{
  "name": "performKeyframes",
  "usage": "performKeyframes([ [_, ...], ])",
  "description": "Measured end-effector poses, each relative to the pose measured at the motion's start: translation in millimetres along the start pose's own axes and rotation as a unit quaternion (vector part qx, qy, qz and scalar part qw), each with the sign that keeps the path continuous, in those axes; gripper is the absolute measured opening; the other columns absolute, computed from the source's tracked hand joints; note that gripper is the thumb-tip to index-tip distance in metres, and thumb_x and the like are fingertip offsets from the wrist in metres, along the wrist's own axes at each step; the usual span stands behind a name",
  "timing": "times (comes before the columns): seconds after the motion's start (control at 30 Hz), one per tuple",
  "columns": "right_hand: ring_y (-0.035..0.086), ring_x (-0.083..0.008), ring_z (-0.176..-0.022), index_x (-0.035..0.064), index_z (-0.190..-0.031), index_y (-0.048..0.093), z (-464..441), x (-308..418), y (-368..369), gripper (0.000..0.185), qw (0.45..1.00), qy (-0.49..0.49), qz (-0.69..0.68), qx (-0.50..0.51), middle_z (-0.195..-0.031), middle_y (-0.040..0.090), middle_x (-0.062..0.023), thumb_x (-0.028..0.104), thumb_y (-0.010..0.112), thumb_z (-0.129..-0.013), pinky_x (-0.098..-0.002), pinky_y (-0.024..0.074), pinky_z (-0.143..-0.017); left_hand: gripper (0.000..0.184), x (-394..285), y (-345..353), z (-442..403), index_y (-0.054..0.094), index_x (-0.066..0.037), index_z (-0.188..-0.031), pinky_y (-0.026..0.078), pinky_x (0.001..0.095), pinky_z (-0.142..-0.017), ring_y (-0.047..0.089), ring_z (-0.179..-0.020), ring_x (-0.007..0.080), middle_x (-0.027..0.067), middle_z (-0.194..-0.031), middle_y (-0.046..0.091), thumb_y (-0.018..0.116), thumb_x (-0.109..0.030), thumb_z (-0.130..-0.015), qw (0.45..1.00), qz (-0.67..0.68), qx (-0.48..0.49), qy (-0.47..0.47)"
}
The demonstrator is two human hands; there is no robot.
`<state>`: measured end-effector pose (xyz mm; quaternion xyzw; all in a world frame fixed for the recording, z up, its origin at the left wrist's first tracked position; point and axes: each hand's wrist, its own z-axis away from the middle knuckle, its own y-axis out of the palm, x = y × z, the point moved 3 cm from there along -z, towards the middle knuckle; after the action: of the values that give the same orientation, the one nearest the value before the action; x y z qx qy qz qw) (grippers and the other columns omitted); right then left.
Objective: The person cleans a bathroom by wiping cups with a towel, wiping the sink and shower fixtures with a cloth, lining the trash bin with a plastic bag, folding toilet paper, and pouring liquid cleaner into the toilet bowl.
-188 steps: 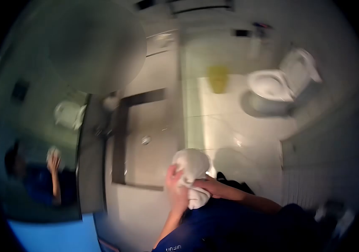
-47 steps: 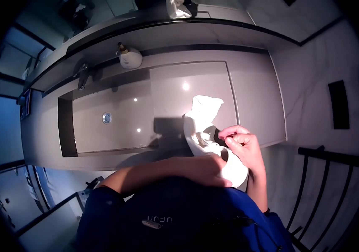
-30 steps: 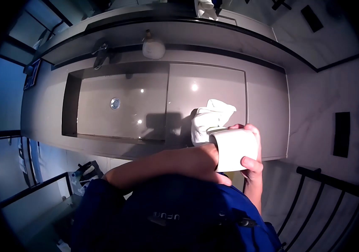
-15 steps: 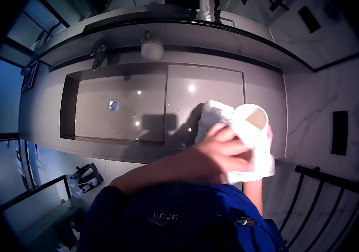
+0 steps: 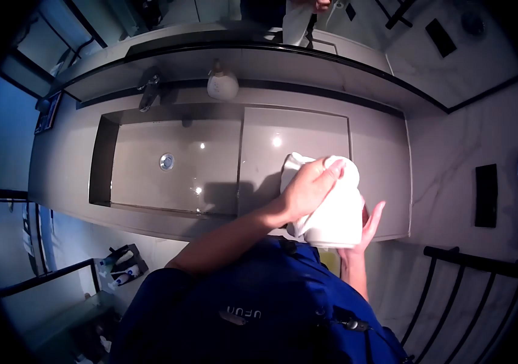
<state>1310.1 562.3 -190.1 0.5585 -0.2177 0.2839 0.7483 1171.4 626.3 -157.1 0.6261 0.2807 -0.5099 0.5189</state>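
Note:
A white round container (image 5: 339,229) is held over the front right of the counter. White cloth (image 5: 292,165) lies bunched against its left side and over its upper part; where cloth ends and container begins is hard to tell in the glare. My left hand (image 5: 309,189) comes in from the left, its fingers closed on the cloth at the container's top. On the far side, my right hand (image 5: 365,229) holds the container from the right and below, with one finger sticking out and the others partly hidden behind it.
The counter (image 5: 380,176) has a sunken basin (image 5: 174,182) with a drain at left. A faucet (image 5: 148,92) and a soap bottle (image 5: 222,85) stand along the back, below a mirror. A black rack (image 5: 477,261) is at right, a caddy with bottles (image 5: 127,267) at lower left.
The container's open mouth, visible half a second ago, is now covered by cloth and my left hand. My left hand has moved up from the container's side. Earlier, the container lay tipped sideways.

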Motion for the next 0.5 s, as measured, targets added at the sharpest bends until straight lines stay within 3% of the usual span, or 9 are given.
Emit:
performKeyframes([
  [0.13,0.060,-0.0156,-0.067,-0.0052,-0.095,0.061,-12,2,2,0.055,0.997,-0.035,0.066,-0.036,-0.083,0.064,-0.0125,0.043,0.035,-0.095,-0.0295,0.0487,-0.063,0.038,7,0,0,0.054,-0.002,-0.100,0.046,0.0244,-0.068,0.055,-0.078,0.0091,0.0027,-0.085,0.058,0.037,-0.036,-0.097,0.988,0.146,-0.031,-0.046],
  [0.2,0.060,-0.0149,-0.065,-0.0062,-0.087,0.061,-8,23,23,0.052,0.960,-0.169,0.212,-0.065,-0.081,0.064,-0.0129,0.038,0.036,-0.096,-0.0279,0.0476,-0.061,0.044,-15,-2,4,0.049,-0.001,-0.111,0.049,0.0269,-0.072,0.059,-0.083,0.0154,0.0089,-0.094,0.060,0.036,-0.040,-0.096,0.951,0.303,-0.041,-0.048],
  [0.27,0.059,-0.0142,-0.064,-0.0079,-0.078,0.061,-6,44,40,0.051,0.902,-0.303,0.297,-0.085,-0.077,0.064,-0.0136,0.032,0.035,-0.097,-0.0251,0.0465,-0.057,0.040,-42,-5,9,0.048,-0.001,-0.112,0.049,0.0302,-0.079,0.060,-0.087,0.0184,0.0097,-0.095,0.059,0.033,-0.035,-0.097,0.948,0.314,-0.054,0.011],
  [0.3,0.056,-0.0111,-0.054,-0.0014,-0.072,0.058,-4,57,53,0.050,0.843,-0.358,0.381,-0.123,-0.062,0.060,-0.0060,0.031,0.030,-0.098,-0.0226,0.0420,-0.050,0.039,-47,-6,10,0.047,-0.001,-0.113,0.049,0.0318,-0.083,0.060,-0.089,0.0198,0.0100,-0.095,0.059,0.032,-0.033,-0.097,0.945,0.319,-0.062,0.040],
  [0.37,0.045,-0.0072,-0.048,0.0028,-0.061,0.049,-12,72,54,0.049,0.800,-0.386,0.427,-0.168,-0.055,0.052,-0.0010,0.031,0.033,-0.098,-0.0231,0.0353,-0.046,0.039,-18,26,11,0.051,-0.006,-0.117,0.037,0.0373,-0.096,0.049,-0.107,0.0262,0.0124,-0.107,0.054,0.050,-0.027,-0.085,0.994,0.004,-0.028,0.106],
  [0.4,0.036,-0.0062,-0.047,0.0049,-0.058,0.044,-16,68,55,0.051,0.865,-0.355,0.322,-0.149,-0.052,0.044,0.0016,0.034,0.035,-0.098,-0.0251,0.0316,-0.045,0.043,-25,41,17,0.053,-0.008,-0.119,0.033,0.0389,-0.101,0.045,-0.113,0.0284,0.0133,-0.112,0.052,0.057,-0.025,-0.080,0.957,-0.211,-0.035,0.195],
  [0.43,0.034,-0.0061,-0.047,0.0059,-0.057,0.040,-15,64,59,0.051,0.868,-0.363,0.309,-0.139,-0.051,0.039,0.0027,0.035,0.033,-0.099,-0.0253,0.0300,-0.044,0.044,-41,59,28,0.054,-0.010,-0.117,0.032,0.0382,-0.100,0.045,-0.113,0.0287,0.0136,-0.113,0.051,0.060,-0.022,-0.075,0.776,-0.524,-0.014,0.350],
  [0.47,0.033,-0.0064,-0.048,0.0058,-0.056,0.039,-10,60,62,0.052,0.817,-0.391,0.397,-0.145,-0.051,0.038,0.0030,0.034,0.032,-0.099,-0.0253,0.0281,-0.044,0.043,-44,55,21,0.058,-0.011,-0.112,0.041,0.0398,-0.086,0.052,-0.096,0.0311,0.0135,-0.105,0.054,0.059,-0.024,-0.072,0.773,-0.503,-0.070,0.380],
  [0.5,0.032,-0.0066,-0.048,0.0057,-0.055,0.038,-6,56,64,0.053,0.758,-0.416,0.480,-0.147,-0.051,0.036,0.0034,0.034,0.031,-0.099,-0.0252,0.0261,-0.044,0.035,-43,49,7,0.058,-0.010,-0.113,0.044,0.0363,-0.082,0.055,-0.087,0.0263,0.0122,-0.098,0.056,0.054,-0.025,-0.081,0.818,-0.431,-0.111,0.363],
])
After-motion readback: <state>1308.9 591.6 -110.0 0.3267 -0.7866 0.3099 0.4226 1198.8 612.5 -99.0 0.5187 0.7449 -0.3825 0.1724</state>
